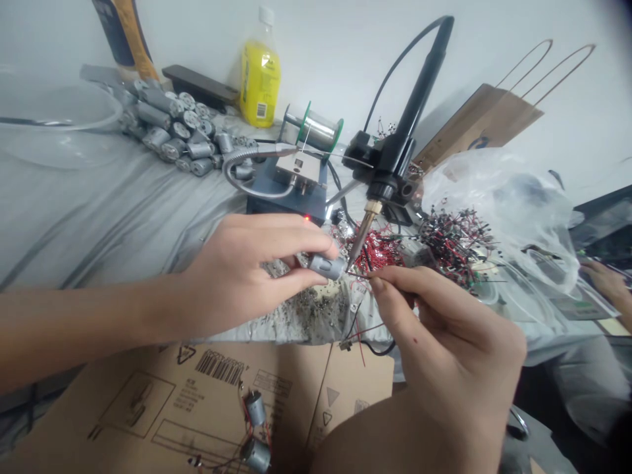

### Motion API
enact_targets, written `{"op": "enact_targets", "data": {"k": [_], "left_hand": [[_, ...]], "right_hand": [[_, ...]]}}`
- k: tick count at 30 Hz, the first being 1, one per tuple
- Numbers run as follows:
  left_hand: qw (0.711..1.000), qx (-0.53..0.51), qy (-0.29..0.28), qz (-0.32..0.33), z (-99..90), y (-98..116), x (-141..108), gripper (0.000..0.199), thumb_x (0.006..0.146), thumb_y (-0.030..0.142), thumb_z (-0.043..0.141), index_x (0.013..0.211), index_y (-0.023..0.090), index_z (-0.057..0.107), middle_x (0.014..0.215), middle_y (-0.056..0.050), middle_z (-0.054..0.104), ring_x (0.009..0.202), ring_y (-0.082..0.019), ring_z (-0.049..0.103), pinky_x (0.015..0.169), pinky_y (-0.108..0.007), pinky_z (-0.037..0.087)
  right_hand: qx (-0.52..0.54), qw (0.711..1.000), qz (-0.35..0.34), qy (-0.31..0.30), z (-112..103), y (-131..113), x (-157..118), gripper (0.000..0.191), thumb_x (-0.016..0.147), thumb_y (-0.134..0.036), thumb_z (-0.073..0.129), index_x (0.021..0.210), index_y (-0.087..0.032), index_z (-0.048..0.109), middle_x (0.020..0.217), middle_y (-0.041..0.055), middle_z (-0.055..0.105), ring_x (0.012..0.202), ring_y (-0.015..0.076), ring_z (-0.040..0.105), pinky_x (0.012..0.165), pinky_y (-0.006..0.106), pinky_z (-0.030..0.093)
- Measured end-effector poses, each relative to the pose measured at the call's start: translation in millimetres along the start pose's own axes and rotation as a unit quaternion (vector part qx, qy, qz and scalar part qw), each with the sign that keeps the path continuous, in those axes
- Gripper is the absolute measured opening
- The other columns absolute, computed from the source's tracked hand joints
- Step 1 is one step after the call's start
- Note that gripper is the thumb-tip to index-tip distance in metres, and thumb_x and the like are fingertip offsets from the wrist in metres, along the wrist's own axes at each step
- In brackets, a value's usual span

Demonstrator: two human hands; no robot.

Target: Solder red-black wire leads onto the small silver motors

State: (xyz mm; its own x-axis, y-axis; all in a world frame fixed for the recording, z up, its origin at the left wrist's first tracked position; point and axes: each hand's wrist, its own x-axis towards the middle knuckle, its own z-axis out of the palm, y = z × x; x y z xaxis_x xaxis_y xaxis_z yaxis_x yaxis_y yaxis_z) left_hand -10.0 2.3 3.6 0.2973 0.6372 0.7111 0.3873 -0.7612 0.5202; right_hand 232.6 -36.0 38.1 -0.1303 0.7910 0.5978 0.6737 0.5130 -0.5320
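Between the thumb and fingers of my left hand (251, 270) is a small silver motor (326, 266), its end turned toward the soldering iron (363, 234). The iron hangs in a black stand, tip down, right at that end of the motor; whether they touch is hard to tell. My right hand (434, 342) pinches a thin dark wire (360, 275) that reaches to the same spot. A red and black wire with a small part (345, 345) dangles below, over the table edge. Solder specks and dark residue lie under the motor.
Many motors (172, 125) are piled at the back left. A solder spool (318, 130) sits on the feeder box (291, 191). Red wires (385, 247) and black-tipped leads (459, 240) lie behind my right hand. Wired motors (255, 408) rest on cardboard (296, 401) below. Another person's hand (607, 283) shows far right.
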Motion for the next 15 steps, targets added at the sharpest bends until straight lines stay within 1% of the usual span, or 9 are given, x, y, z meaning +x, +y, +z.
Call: {"op": "enact_targets", "data": {"k": [4, 7, 10, 12, 15], "left_hand": [[1.0, -0.007, 0.002, -0.002, 0.6, -1.0, -0.3, 0.012, 0.103, 0.02, 0.082, 0.112, 0.027, 0.08, 0.111, 0.001, 0.086, 0.096, -0.018, 0.082, 0.086, -0.025, 0.065], [1.0, -0.003, 0.007, 0.0, 1.2, -1.1, -0.1, 0.01, 0.103, 0.022, 0.083, 0.111, 0.026, 0.08, 0.11, 0.0, 0.086, 0.091, -0.018, 0.082, 0.082, -0.026, 0.064], [1.0, 0.002, 0.007, -0.003, 1.3, -0.5, 0.0, 0.009, 0.103, 0.023, 0.083, 0.111, 0.027, 0.08, 0.11, 0.0, 0.086, 0.087, -0.018, 0.082, 0.078, -0.027, 0.065], [1.0, 0.006, 0.009, -0.004, 1.4, 0.2, 0.0, 0.007, 0.105, 0.024, 0.082, 0.11, 0.028, 0.08, 0.109, 0.0, 0.086, 0.089, -0.019, 0.082, 0.08, -0.028, 0.066], [1.0, 0.007, 0.009, -0.005, 1.8, 0.6, -0.2, 0.008, 0.105, 0.025, 0.082, 0.111, 0.029, 0.08, 0.11, 0.001, 0.086, 0.089, -0.018, 0.082, 0.08, -0.029, 0.067]], "right_hand": [[0.002, 1.0, -0.001, -0.002, -0.1, 0.6, -1.3, 0.01, 0.097, -0.021, 0.081, 0.092, -0.03, 0.083, 0.079, -0.0018, 0.077, 0.063, 0.0142, 0.063, 0.058, 0.029, 0.053], [0.005, 1.0, 0.0, 0.004, 0.0, 0.4, -2.6, 0.011, 0.097, -0.02, 0.082, 0.093, -0.03, 0.083, 0.079, -0.0017, 0.076, 0.063, 0.0143, 0.062, 0.057, 0.03, 0.052], [0.006, 1.0, 0.003, 0.004, -0.1, 0.3, -3.3, 0.012, 0.097, -0.019, 0.082, 0.094, -0.031, 0.083, 0.076, -0.0038, 0.074, 0.061, 0.0127, 0.06, 0.058, 0.028, 0.052], [0.004, 1.0, 0.004, 0.001, -0.4, 0.5, -3.6, 0.012, 0.097, -0.02, 0.082, 0.094, -0.032, 0.083, 0.075, -0.005, 0.072, 0.06, 0.0117, 0.058, 0.059, 0.027, 0.052], [0.004, 1.0, 0.001, 0.003, -0.9, 1.4, -3.9, 0.011, 0.096, -0.02, 0.083, 0.094, -0.031, 0.083, 0.075, -0.0039, 0.072, 0.06, 0.0128, 0.059, 0.058, 0.028, 0.051]]}}
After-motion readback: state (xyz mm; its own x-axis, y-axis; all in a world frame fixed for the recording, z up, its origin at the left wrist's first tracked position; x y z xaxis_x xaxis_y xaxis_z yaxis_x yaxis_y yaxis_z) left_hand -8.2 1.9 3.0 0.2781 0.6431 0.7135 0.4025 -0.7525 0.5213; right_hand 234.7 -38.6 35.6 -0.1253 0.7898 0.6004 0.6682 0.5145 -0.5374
